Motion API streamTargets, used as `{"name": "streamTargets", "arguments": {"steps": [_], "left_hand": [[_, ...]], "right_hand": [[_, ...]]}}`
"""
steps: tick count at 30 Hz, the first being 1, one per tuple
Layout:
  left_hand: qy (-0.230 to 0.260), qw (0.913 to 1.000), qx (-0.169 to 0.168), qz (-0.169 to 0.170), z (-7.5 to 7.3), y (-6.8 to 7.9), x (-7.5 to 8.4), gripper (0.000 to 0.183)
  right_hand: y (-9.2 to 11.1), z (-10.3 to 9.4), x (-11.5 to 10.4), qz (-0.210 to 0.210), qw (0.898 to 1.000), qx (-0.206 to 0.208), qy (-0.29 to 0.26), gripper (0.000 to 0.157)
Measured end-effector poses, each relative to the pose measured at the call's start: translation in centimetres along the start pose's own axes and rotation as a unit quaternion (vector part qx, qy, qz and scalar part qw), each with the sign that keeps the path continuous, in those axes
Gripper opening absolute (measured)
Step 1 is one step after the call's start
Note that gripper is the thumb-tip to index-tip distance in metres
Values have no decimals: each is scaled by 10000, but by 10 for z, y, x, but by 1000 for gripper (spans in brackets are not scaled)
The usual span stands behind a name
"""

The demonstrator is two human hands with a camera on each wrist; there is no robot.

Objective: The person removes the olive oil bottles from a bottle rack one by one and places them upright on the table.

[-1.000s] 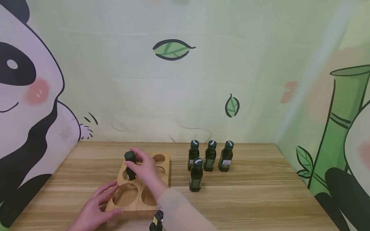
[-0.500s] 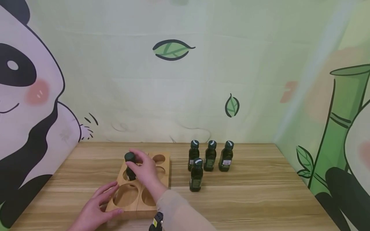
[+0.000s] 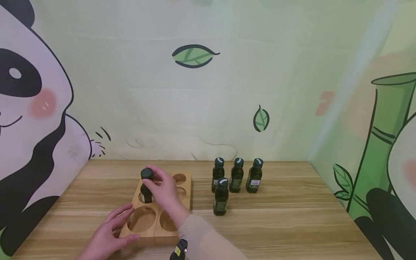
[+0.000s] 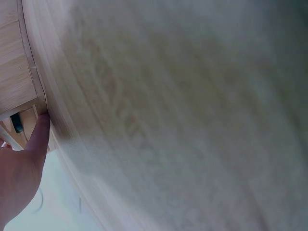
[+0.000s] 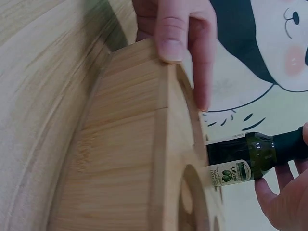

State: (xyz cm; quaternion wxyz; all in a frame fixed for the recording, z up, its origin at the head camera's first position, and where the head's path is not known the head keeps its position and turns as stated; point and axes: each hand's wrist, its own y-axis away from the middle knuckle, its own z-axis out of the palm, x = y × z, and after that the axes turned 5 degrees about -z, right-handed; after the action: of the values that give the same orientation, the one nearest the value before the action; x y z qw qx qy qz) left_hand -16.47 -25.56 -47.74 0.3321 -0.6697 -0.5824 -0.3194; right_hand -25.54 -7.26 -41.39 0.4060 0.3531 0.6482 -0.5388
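Observation:
My right hand (image 3: 166,191) grips a small dark-green olive oil bottle (image 3: 147,174) by its capped neck, thumb and fingers on either side. The bottle stands near upright over a back-left round hole of the wooden rack (image 3: 156,241), its lower part within the hole. In the right wrist view the oil bottle (image 5: 236,161) shows a pale label with olives. At the rack's front-left corner rests my left hand (image 3: 108,231), with its thumb on the front edge and extended fingers along the left side. The left wrist view shows this hand (image 4: 19,178) touching the rack (image 4: 14,62).
Several similar bottles stand upright right of the rack, one bottle (image 3: 220,198) nearer than a row with a label-bearing bottle (image 3: 253,177) at its right end. The wood-grain table (image 3: 276,227) meets a printed backdrop (image 3: 146,108) behind.
The bottle in my right hand has risen slightly and shifted a little right within the hole, so more of its lower label shows. The left hand and other bottles stay put.

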Motion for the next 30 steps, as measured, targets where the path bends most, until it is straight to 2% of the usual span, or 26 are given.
{"name": "streamTargets", "arguments": {"steps": [3,8,14,23,30], "left_hand": [[-12,9999,-31,-100,0,0,1,79],[-76,10000,29,30,0,-1,-1,78],[-173,9998,26,-35,1,-1,-1,80],[-206,9994,132,237,1,0,0,78],[-247,9993,141,246,1,1,1,79]], "right_hand": [[-1,-4,-6,-67,9999,-58,-124,38],[0,-11,-14,-195,9996,-77,-198,38],[1,-16,-18,-399,9987,-39,-306,38],[7,-31,-26,-417,9983,-18,-403,39],[15,-48,-29,-373,9987,-32,-332,40]]}}
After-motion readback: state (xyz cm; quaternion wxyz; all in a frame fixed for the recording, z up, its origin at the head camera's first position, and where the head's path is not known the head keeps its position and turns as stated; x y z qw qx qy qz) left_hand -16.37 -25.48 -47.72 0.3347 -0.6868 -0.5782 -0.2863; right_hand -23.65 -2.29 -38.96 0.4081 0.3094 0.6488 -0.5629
